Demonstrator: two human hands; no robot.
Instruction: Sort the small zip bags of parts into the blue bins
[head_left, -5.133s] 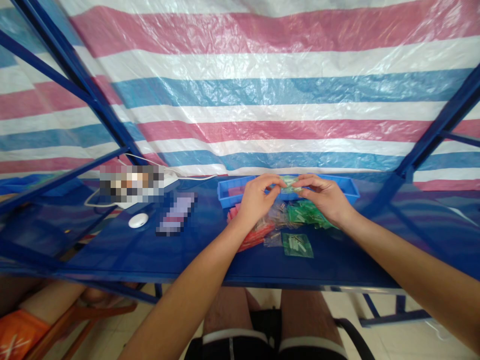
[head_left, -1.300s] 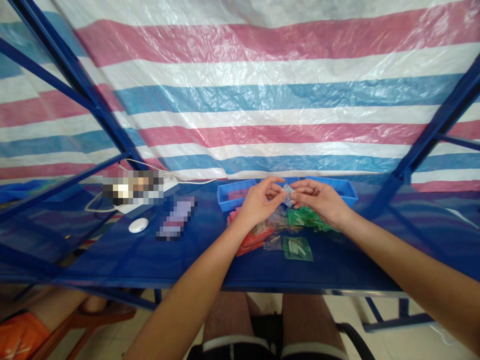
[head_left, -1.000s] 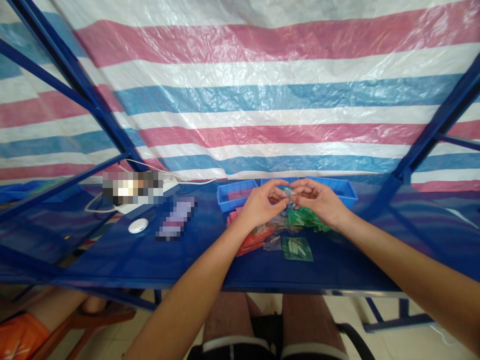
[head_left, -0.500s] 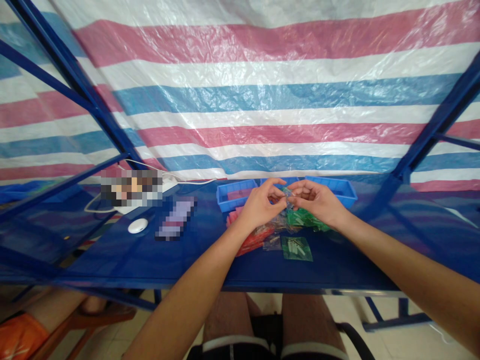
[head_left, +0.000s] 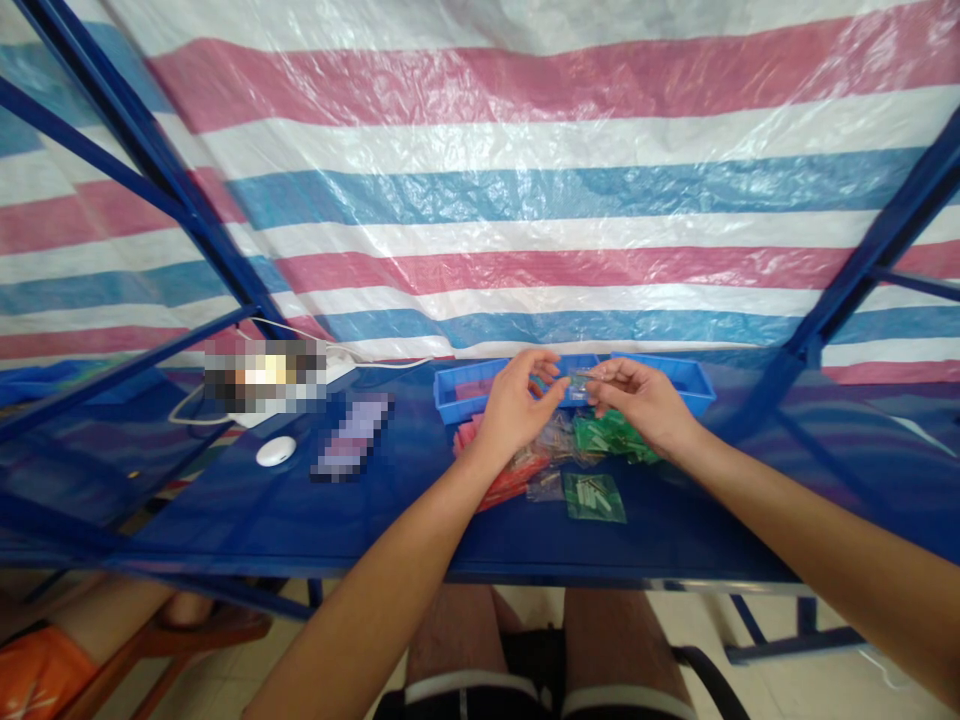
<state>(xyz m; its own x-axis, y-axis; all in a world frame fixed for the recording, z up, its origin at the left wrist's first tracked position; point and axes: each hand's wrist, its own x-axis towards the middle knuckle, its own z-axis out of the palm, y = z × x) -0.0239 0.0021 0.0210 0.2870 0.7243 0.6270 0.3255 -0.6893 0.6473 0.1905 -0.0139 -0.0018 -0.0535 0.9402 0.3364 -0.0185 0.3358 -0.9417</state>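
Note:
Between the thumb and fingers of my right hand (head_left: pixel 634 398) is a small clear plastic bag (head_left: pixel 579 384), its contents too small to make out. My left hand (head_left: pixel 525 392) is just left of the bag, thumb and fingers apart, holding nothing. Below the hands lie green plastic bags (head_left: pixel 611 434) on the right, clear bags (head_left: pixel 559 440) in the middle and red bags (head_left: pixel 510 483) on the left. Nearer me, a green bag with pale sticks inside (head_left: pixel 594 498) lies flat beside a small clear bag (head_left: pixel 545 487).
Blue bins (head_left: pixel 461 392) line the back of the blue table (head_left: pixel 390 540). To the left are a white oval object (head_left: pixel 276 452), a blurred-out flat object (head_left: pixel 352 435) and a white power strip (head_left: pixel 300 397) with cables. Another person's leg (head_left: pixel 112 615) shows at lower left.
My left hand has let go of the small clear bag and drawn slightly left, fingers opening. The bag stays in my right hand, now more visible between the hands.

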